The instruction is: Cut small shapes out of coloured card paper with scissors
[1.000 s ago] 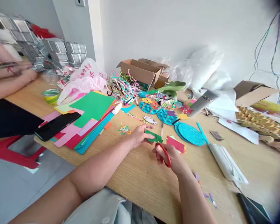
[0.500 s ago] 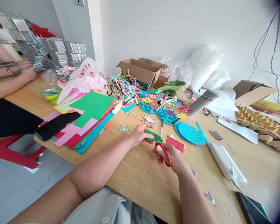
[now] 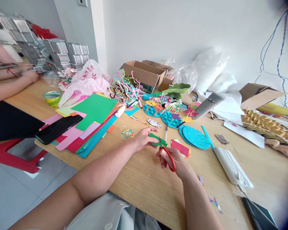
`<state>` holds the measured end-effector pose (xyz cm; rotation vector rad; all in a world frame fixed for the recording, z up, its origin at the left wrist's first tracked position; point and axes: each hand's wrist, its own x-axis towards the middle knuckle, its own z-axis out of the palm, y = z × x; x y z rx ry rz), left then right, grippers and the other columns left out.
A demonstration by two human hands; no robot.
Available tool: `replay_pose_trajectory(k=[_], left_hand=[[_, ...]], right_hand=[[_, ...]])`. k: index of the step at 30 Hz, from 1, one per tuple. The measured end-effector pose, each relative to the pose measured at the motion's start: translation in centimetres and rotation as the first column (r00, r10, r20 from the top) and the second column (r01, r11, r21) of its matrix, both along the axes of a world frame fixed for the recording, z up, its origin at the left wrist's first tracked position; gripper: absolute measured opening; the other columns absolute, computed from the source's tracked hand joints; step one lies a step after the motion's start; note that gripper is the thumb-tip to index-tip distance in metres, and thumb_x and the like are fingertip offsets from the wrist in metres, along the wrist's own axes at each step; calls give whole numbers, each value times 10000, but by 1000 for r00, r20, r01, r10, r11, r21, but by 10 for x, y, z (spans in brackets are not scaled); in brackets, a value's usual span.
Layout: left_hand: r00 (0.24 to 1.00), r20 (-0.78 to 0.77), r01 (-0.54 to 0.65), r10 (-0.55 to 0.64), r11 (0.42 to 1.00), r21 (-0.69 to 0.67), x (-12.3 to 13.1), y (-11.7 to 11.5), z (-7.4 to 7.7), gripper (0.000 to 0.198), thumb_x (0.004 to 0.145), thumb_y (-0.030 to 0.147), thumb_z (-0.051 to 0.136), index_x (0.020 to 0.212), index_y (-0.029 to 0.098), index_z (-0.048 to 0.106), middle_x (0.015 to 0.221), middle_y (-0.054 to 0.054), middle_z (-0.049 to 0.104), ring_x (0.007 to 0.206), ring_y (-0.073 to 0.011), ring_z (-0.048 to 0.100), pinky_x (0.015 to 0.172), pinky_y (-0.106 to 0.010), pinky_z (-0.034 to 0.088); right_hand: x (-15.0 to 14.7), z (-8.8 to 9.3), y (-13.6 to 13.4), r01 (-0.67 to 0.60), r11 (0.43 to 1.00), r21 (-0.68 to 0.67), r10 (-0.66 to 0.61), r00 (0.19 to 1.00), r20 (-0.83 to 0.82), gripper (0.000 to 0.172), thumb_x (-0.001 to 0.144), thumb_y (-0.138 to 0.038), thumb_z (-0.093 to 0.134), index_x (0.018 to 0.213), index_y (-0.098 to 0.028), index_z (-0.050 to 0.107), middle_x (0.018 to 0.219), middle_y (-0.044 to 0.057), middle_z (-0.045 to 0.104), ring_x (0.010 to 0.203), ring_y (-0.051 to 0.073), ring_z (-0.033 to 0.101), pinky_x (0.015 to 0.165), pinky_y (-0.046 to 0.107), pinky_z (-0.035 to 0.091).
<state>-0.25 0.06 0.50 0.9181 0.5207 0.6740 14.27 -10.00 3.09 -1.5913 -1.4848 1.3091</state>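
Observation:
My left hand [image 3: 144, 139] pinches a small piece of green paper [image 3: 154, 140] above the wooden table. In my right hand [image 3: 174, 158] are red-handled scissors [image 3: 171, 160], with fingers through the loops and the blades at the green paper's right part. Just behind my hands lie a pen [image 3: 166, 133] and a white fish cutout [image 3: 154, 123] with dark outlines. To the right of the scissors sits a small stack of paper with a red sheet [image 3: 180, 148] on top. Tiny paper scraps [image 3: 128, 133] are scattered left of my left hand.
Coloured paper sheets [image 3: 96, 108] and a black phone [image 3: 59, 129] lie at left. Blue painted discs [image 3: 196, 136], a tumbler [image 3: 209, 104] and a white power strip [image 3: 232, 167] stand to the right. Pipe cleaners [image 3: 126, 88] are heaped behind. Another person's hands [image 3: 28, 75] rest far left.
My right hand and the scissors have shifted very slightly left. The green paper and my left hand look the same.

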Motion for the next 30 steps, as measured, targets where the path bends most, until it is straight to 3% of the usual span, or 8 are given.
replay_pose_trajectory(k=[30], left_hand=[[999,34,-25,25,1000,-7,1,1,-3,522,594,141,710,1065,148,483,722,-5,604,604,-118,595,598,-268,490]], right_hand=[[0,-1,0,41,999,18,-41,999,-20,377,793,-511,564,714,-143,583,445,-21,523,373,100,447,386,215,273]])
